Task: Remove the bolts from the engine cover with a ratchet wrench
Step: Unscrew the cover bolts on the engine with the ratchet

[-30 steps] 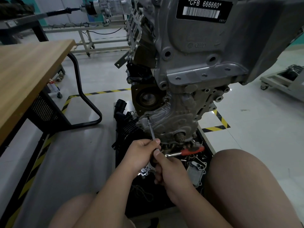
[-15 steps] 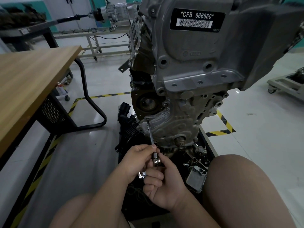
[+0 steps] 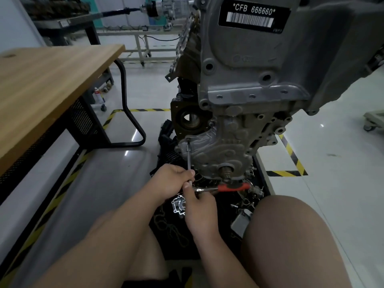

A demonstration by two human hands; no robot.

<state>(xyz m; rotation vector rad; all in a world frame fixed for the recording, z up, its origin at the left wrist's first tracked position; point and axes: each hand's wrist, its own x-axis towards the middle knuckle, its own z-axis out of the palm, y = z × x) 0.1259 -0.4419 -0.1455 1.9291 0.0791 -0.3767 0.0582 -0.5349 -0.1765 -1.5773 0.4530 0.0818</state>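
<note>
Both hands meet low, between the bare knees.
Left hand [image 3: 171,180] curls round the wrench [image 3: 230,187] bar, knuckles up; right hand [image 3: 200,206] pinches its head from below, thumb against the left fingers. Forearms reach forward.

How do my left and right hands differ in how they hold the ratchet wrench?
The left hand curls round the lower end of the thin extension bar; the right hand pinches the ratchet wrench by its head. The left hand sits higher, the right hand below it. Both grip the same tool, leaving its red handle free.
</note>
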